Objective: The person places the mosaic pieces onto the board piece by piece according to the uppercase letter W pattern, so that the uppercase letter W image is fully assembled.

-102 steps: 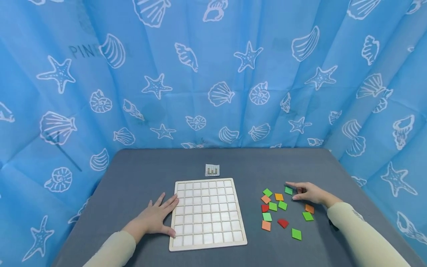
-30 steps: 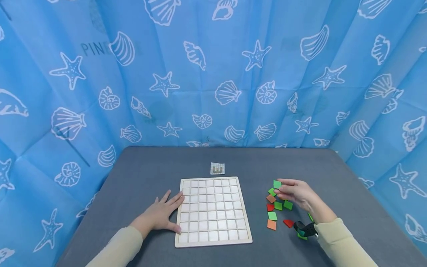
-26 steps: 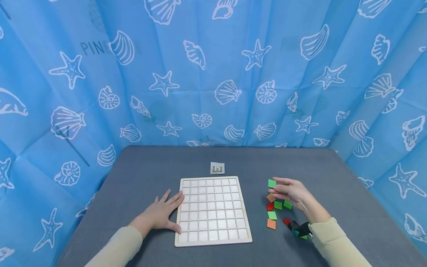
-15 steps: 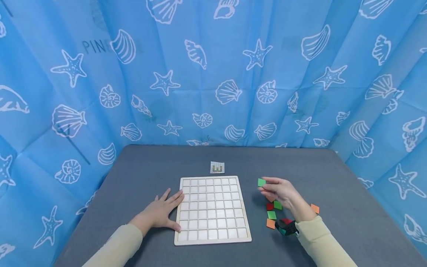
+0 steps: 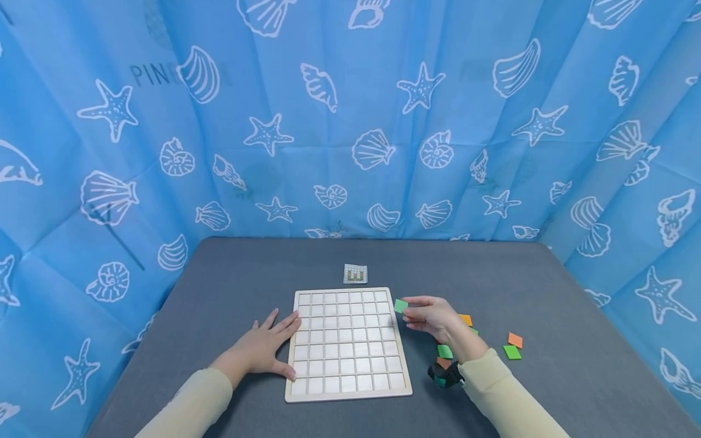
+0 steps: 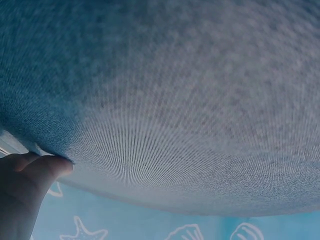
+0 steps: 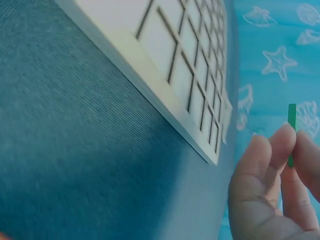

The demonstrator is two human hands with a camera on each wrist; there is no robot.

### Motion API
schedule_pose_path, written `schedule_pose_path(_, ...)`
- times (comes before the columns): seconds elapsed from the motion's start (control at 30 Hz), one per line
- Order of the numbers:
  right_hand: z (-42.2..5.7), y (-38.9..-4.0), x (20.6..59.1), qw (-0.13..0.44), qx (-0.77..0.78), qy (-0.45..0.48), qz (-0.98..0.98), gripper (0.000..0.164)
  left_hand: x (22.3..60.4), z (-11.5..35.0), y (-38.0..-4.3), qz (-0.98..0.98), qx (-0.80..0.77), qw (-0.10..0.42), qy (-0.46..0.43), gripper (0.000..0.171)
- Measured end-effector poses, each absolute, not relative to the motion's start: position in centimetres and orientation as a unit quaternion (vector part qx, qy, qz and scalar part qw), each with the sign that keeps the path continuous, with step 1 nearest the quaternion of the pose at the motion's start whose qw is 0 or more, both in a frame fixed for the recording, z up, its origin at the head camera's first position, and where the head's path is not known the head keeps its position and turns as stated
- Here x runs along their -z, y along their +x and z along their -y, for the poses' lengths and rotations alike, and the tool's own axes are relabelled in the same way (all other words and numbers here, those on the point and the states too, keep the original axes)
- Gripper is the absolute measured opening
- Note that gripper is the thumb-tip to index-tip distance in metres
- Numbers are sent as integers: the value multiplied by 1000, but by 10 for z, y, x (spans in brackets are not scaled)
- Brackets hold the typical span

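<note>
A pale wooden grid board [image 5: 348,398] with white square cells lies on the grey table. My left hand [image 5: 261,350] rests spread along its left edge, fingertips and thumb on the frame; the left wrist view catches only part of that hand [image 6: 30,182]. Between thumb and fingers my right hand [image 5: 432,317] pinches a light green square tile [image 5: 401,306], held near the board's upper right edge. Edge-on, the same green tile [image 7: 292,112] shows at the fingertips in the right wrist view, above table level. Behind the board lies a small printed card [image 5: 355,274] with a grid pattern.
Loose tiles lie right of the board, partly hidden by my right forearm: a light green tile [image 5: 445,351], an orange tile [image 5: 465,319] and others. Farther right are an orange tile [image 5: 515,340] and a green tile [image 5: 512,352]. A blue shell-print curtain [image 5: 350,121] hangs behind the table.
My right hand has picked up the light green tile from the scattered tiles and carried it left to the board's right edge. My left hand stays on the board.
</note>
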State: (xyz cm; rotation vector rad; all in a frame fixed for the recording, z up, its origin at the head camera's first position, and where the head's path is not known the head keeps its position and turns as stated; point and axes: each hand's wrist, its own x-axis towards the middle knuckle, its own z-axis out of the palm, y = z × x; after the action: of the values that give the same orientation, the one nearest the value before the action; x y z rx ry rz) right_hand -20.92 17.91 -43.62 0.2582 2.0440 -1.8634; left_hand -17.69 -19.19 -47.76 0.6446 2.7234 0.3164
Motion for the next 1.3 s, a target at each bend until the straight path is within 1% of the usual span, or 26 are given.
schedule_pose_path(0.23,-162,-213,444,199,629,87,-746,37,477,192,-176,-955,-106,160,225,112)
schedule_pose_path(0.5,-145,-219,450,199,572,86,-791,24,476,193,-175,-954,-107,162,230,112)
schedule_pose_path(0.8,-130,-225,454,194,536,83,-817,23,476,194,-175,-953,-111,167,226,110)
schedule_pose_path(1.3,-122,-228,456,190,529,86,-823,18,475,192,-175,-955,-107,169,221,111)
